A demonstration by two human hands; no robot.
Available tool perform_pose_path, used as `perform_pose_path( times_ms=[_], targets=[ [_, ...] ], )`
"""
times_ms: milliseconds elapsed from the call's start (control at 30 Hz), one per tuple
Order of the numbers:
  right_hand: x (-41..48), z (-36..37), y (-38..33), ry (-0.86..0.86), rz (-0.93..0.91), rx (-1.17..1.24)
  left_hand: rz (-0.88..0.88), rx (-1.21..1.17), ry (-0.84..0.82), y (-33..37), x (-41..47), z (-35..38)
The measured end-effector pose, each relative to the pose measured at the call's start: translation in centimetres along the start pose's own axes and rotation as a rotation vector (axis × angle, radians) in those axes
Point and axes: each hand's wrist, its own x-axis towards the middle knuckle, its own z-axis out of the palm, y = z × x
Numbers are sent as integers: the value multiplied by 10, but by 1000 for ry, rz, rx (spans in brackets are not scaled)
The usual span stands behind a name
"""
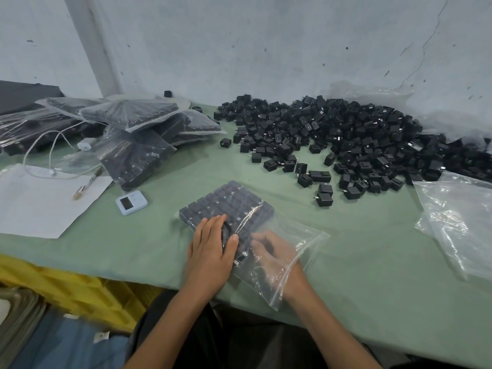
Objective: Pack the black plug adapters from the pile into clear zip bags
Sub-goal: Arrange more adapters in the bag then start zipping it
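**Both hands at a half-filled zip bag**

A clear plastic zip bag point(300, 243) lies on the green-covered table point(372, 262) in front of the person, its open mouth toward the table's near edge. The far part of the bag holds black cube-shaped plug adapters packed in tidy rows point(229, 201).

The left hand point(210, 249) lies flat on top of the bag, its fingers straight and together, pressing on the nearest row. The right hand point(271, 251) reaches in through the bag's mouth and shows only through the plastic. It is blurred, so I cannot tell whether its fingers grasp an adapter or are relaxed.

The large pile of loose black plug adapters point(346, 137) spreads across the far right of the table against the wall, well apart from the 2 hands. Empty clear bags point(458, 217) lie at the right edge.

To the far left sits a heap of filled clear bags point(138, 134). Near it are a small light-blue digital timer point(131, 202), a white sheet of paper point(34, 206) with a pen point(87, 182) on it, and a white cable point(53, 145). A yellow plastic crate point(66, 286) stands below the table's near edge.
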Motion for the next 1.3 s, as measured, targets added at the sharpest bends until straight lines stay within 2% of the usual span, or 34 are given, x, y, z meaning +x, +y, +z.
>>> perform_pose_path(
  times_ms=[233, 467, 567, 633, 700, 767, 833, 900, 967, 1167, 1300],
  targets=[
    [9, -3, -1, 12, -113, -276, -70, 27, 67, 18, 13, -4],
    [-27, -18, -4, -153, -266, -492, -80, 177, 22, 7, 19, -3],
    [-53, -62, -13, -394, -268, -609, -112, 116, 13, 6, 19, -2],
    [-60, -103, -33, -512, -124, -480, -118, 58, 32, 6, 18, 1],
    [-48, -139, -49, -367, -93, -376, -118, 40, 41, 6, 18, 2],
    [-9, -160, -53, -64, -178, -473, -118, 28, 41, 8, 18, 1],
    [44, -165, -45, 139, -132, -650, -117, 17, 34, 9, 18, 0],
    [90, -161, -26, 121, 2, -848, -116, 10, 31, 9, 17, 0],
    [116, -155, -4, 64, 79, -941, -115, 2, 34, 9, 16, -1],
    [126, -155, 22, 269, 149, -952, -117, -1, 35, 8, 17, 0],
    [103, -174, 14, 293, 113, -857, -119, -10, 43, 8, 16, 0]
  ],
)
